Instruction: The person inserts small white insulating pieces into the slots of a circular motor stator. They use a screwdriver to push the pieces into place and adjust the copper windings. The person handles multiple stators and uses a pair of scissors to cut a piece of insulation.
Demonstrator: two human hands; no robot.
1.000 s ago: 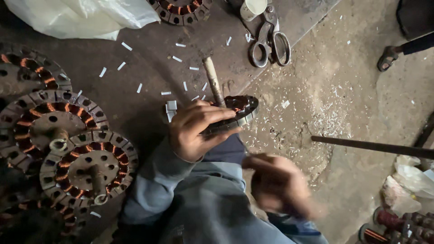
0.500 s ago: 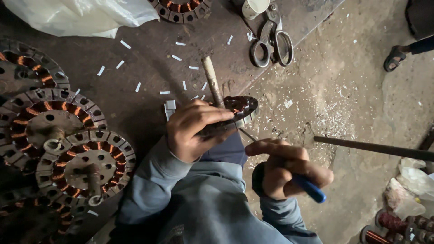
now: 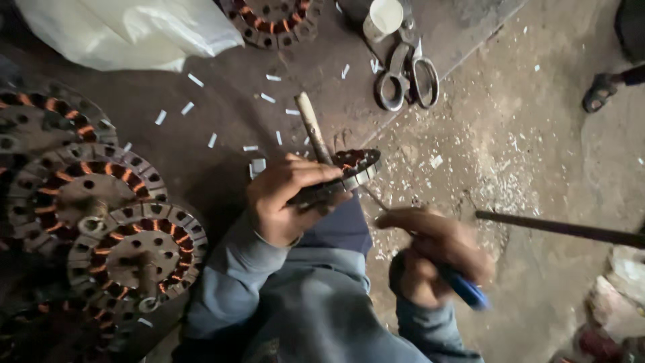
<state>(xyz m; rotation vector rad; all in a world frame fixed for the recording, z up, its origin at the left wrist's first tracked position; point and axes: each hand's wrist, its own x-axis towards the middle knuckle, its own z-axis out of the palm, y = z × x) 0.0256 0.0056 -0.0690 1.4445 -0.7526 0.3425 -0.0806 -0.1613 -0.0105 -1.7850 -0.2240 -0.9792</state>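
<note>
My left hand [image 3: 285, 198] grips a round motor stator [image 3: 353, 169] with copper windings, holding it on edge over my knee. My right hand [image 3: 430, 255] is closed on a tool with a blue handle [image 3: 465, 289]; its thin metal shaft [image 3: 373, 196] reaches up to the underside of the stator. A pale wooden stick [image 3: 311, 126] lies on the floor just behind the stator, partly hidden by my left fingers.
Several wound stators [image 3: 138, 252] are stacked at the left. Scissors [image 3: 406, 77] and a white cup [image 3: 383, 17] lie at the top, a white plastic bag [image 3: 127, 30] at top left. Small white paper strips [image 3: 195, 81] litter the floor. A dark rod [image 3: 557, 228] runs along the right; a person's sandalled foot [image 3: 598, 92] is top right.
My right hand has come up from beside my lap with the blue-handled tool and moved its tip to the stator. The left hand has kept the stator in place.
</note>
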